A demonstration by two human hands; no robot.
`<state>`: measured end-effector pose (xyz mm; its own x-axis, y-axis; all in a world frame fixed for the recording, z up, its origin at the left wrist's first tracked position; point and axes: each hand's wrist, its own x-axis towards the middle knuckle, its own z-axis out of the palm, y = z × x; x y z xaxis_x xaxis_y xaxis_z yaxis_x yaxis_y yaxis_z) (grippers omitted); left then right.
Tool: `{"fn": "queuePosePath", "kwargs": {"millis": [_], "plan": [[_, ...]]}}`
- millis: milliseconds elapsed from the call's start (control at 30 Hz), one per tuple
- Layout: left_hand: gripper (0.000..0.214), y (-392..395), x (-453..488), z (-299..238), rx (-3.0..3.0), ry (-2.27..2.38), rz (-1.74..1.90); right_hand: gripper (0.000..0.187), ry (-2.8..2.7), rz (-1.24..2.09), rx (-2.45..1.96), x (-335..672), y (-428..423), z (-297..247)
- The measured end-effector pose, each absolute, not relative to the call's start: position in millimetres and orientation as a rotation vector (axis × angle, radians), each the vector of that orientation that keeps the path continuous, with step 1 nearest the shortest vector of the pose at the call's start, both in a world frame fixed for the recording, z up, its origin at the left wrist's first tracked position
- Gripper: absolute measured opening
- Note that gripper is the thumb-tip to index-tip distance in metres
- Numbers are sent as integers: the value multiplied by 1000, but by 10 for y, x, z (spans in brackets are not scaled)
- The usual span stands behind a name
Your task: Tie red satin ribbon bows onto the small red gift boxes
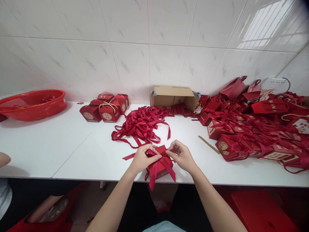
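Note:
A small red gift box (161, 173) sits at the table's front edge, with a dark red ribbon (154, 174) crossed over its top and two tails hanging down its near side. My left hand (144, 158) pinches the ribbon at the bow between thumb and fingers. On the other side, my right hand (180, 155) pinches a part of the same ribbon at the box's right top. Just beyond the box lies a tangled heap of loose red ribbons (142, 124).
Finished-looking red boxes (231, 145) crowd the right side. A cardboard box (172, 91) lies against the tiled wall, and several red boxes (109, 111) stand left of it. A red plastic basket (48, 108) is far left. Another person's arm (3, 159) shows at the left edge.

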<state>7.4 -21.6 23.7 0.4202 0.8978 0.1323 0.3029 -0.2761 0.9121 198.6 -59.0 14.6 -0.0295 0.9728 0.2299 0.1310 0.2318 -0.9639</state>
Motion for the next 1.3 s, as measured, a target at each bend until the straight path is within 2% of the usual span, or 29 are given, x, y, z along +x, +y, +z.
{"fn": "queuePosePath", "kwargs": {"millis": [167, 367, 567, 800, 1000, 1133, 1300], "plan": [[19, -223, 69, 275, 1792, 1004, 823, 30, -1308, 986, -1093, 2019, -586, 68], [26, -228, 27, 278, 1785, 939, 790, 23, -1333, 1005, -1048, 2024, -591, 62], [9, -228, -25, 235, 1805, 866, 831, 22, -1321, 1013, -1065, 2039, -599, 77], [15, -247, -34, 236, 1833, 983, 784, 23, -1275, 1039, -1070, 2050, -632, 15], [14, -269, 37, 222, 1756, 990, 886, 21, -1291, 1049, -1041, 2030, -624, 45], [24, -287, 81, 185, 1689, 997, 931, 21, -1286, 1038, -1052, 2026, -622, 51], [29, -316, 57, 140, 1691, 1004, 917, 31, -1261, 1015, -1097, 2024, -659, 21]]}}
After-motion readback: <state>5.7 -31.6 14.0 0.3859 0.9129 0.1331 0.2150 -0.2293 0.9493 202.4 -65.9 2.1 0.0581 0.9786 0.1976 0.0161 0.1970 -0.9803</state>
